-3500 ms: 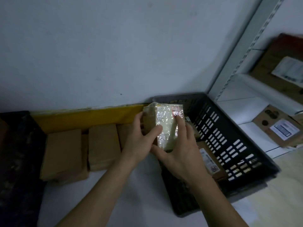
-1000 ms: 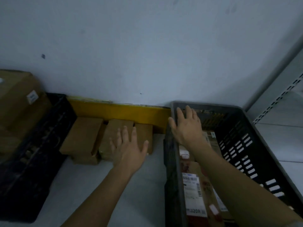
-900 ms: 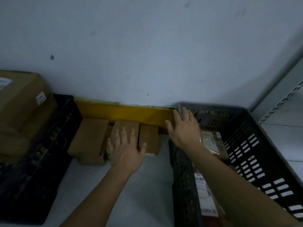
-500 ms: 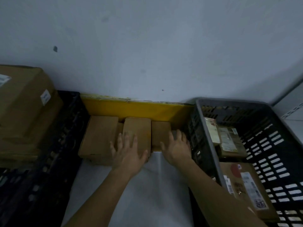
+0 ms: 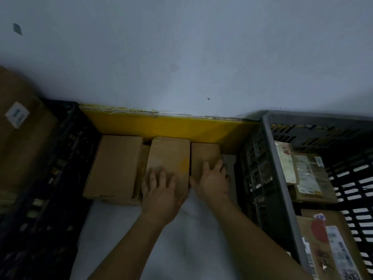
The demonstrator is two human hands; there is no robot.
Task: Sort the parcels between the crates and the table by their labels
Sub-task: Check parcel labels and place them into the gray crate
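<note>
Head view, dim: the right hand (image 5: 212, 183) had left the far rim of the grey crate (image 5: 282, 178), where it was a second earlier, and now lay on the near end of the small right box (image 5: 204, 156), fingers spread over its top and right edge, thumb toward the seam with the middle box (image 5: 168, 158). Contact looked like a flat press or a loose wrap; I could not tell if it truly gripped. The left hand (image 5: 161, 187) was flat on the near end of the middle box, fingers straight, holding nothing, much as it was half a second before. Read: the wrapped parcel handled earlier was out of the hands, and the row on the table (image 5: 161, 249) was being squared up or the next box taken. Three boxes sat side by side, touching, far ends near the yellow strip (image 5: 161, 128); the left box (image 5: 117, 166) lay just beside the black crate (image 5: 60, 168). Room: a narrow gap between the right box and the grey crate wall, wall behind, so lateral travel was tight; the near table was the open way out. Labelled parcels (image 5: 302, 174) lay in the grey crate; box labels in the row were not visible.
</note>
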